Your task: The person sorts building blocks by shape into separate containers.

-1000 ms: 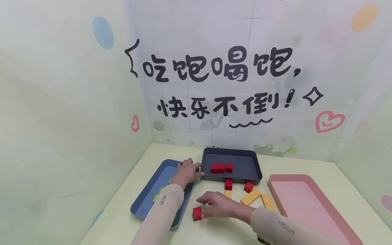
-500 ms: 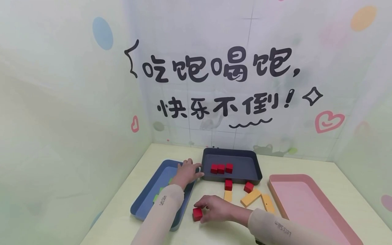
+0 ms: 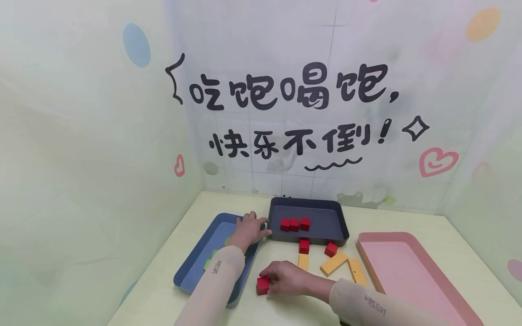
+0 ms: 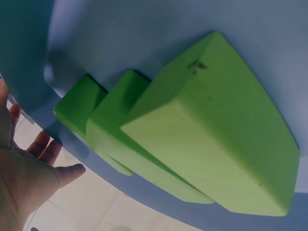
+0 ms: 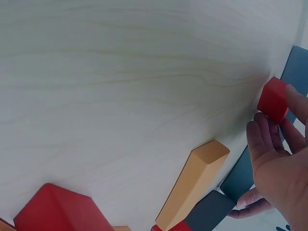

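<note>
At the front of the table my right hand (image 3: 285,278) pinches a red cube (image 3: 263,285) between thumb and fingers. The right wrist view shows the thumb on one side of that cube (image 5: 273,100) and a finger against the other. Over the far right rim of the blue tray (image 3: 188,267) lies my left hand (image 3: 250,230), fingers spread loosely and holding nothing. Green blocks (image 4: 221,130) stand in a row inside this tray, partly covered by my left sleeve in the head view.
Red cubes (image 3: 294,224) sit in the dark tray (image 3: 326,216) at the back. Two more red cubes (image 3: 331,248) and yellow blocks (image 3: 334,263) lie in front of it. A pink tray (image 3: 408,262) stands on the right.
My right hand has drawn its fingers in around the red cube, which stays in nearly the same spot. My left hand has kept still at the tray rim.
</note>
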Demonstrator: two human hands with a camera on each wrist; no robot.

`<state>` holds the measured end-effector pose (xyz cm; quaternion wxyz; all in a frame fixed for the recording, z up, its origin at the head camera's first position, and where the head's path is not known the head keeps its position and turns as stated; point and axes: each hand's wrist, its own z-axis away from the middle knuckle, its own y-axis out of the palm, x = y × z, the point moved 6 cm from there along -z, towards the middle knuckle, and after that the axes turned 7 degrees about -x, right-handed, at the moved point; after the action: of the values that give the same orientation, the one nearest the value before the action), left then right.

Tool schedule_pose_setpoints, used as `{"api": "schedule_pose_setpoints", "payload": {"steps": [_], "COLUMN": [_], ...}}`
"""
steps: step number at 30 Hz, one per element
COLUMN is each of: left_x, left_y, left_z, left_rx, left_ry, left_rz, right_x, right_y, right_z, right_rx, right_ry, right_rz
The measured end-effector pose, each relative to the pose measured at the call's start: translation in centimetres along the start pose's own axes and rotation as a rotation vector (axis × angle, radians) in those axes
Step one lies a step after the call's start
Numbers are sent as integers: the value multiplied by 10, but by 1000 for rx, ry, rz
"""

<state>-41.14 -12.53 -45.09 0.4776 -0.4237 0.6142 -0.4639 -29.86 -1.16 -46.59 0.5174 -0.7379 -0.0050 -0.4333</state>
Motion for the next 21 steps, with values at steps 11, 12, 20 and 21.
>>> {"api": "schedule_pose_setpoints", "payload": {"steps": [11,12,20,21], "left_x": [-1,-1,-2,-2], "left_y": [1,0,-3,-3], "left_z": [-1,-1,0,0], "left_rx": [-3,-4,-2,-2], "left_ry": [1,1,-1,-2], "left_rz": [0,0,-4,-5], "right_x": [-5,-5,-7,-7], "right_y": [2,1,-8,-9], "right_z": [0,0,3,4], "right_rx": [6,5,-12,-15], "right_ry": [60,60,70,69], "right_rz": [-29,-35,-72,-71]}}
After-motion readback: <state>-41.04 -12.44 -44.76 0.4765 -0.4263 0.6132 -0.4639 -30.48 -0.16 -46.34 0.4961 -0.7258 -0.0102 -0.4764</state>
